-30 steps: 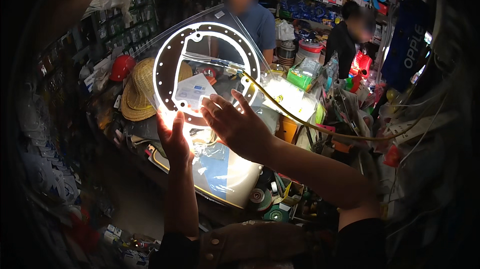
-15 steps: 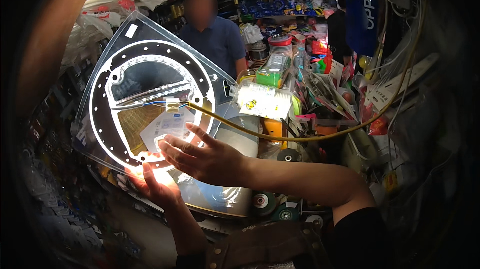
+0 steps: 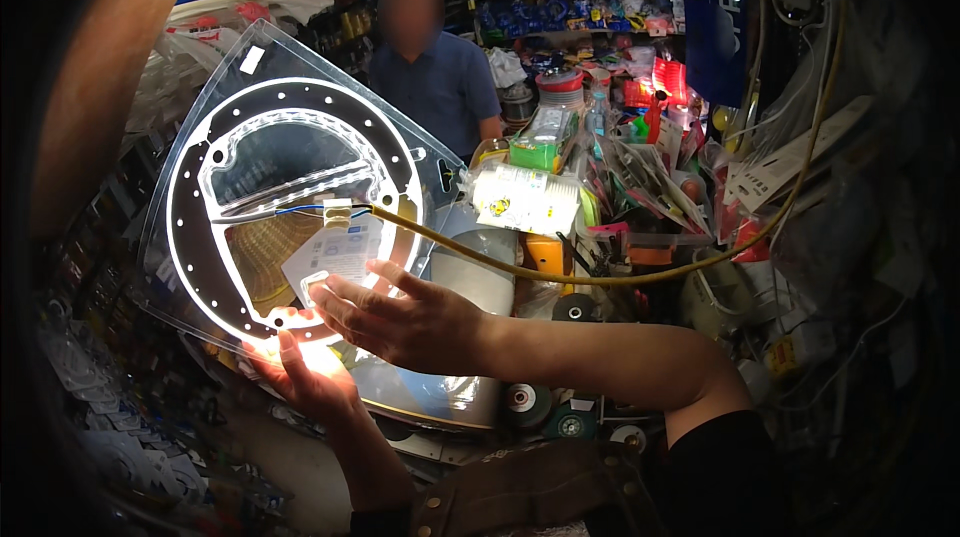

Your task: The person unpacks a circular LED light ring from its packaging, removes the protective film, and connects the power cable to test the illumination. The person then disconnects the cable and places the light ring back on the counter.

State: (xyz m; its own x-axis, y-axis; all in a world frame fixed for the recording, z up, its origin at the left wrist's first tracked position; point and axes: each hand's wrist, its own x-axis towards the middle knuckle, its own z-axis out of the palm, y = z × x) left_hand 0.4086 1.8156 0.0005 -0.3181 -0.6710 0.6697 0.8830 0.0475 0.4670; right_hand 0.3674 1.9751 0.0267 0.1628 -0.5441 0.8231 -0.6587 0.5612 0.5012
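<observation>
A ring-shaped LED light panel (image 3: 186, 229), lit bright white, is tilted up inside a clear plastic package (image 3: 262, 45) at the left. My left hand (image 3: 312, 377) grips the package's lower edge, thumb in front and the other fingers partly behind it, washed out by glare. Across the panel's lower right reaches my right hand (image 3: 405, 322), its fingers stretched out and apart. Its fingertips are at a small white piece (image 3: 315, 284) beside a printed paper slip (image 3: 335, 252). A yellow cable (image 3: 480, 255) runs to a white connector (image 3: 337, 214) with blue wires at the panel's middle.
Behind the package stands a person in a blue shirt (image 3: 440, 87). Packaged goods (image 3: 530, 199) and an orange box (image 3: 548, 259) crowd the counter on the right. Grinding discs (image 3: 522, 399) lie near my right forearm. The yellow cable loops up at the right.
The lit panel and its package have shifted slightly left, with both hands moving along. A dark-clothed figure at the back right has gone from view.
</observation>
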